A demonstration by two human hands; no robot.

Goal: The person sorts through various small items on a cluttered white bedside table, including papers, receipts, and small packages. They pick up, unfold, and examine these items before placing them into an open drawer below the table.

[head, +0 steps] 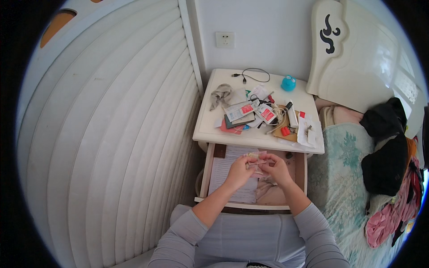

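Observation:
My left hand (238, 172) and my right hand (279, 170) are close together above an open drawer (304, 177). Both grip a crumpled pink and yellowish bundle (255, 155) of thin sheets between thumbs and fingers; whether it is paper or plastic film is too small to tell. Beneath my left hand, printed sheets (221, 176) cover the drawer's left side. A pale, wrinkled cloth or bag (269, 192) lies under my right wrist. A small brown piece (220, 150) sits in the back left corner.
On the white nightstand (206, 125) lie a grey cloth (221, 95), printed packets (242, 110), tangled cables (280, 114), a blue ball-shaped figure (288, 83) and a black USB cable (259, 69). A slatted white panel (110, 134) stands left; a bed (338, 174) with clothes (385, 160) is right.

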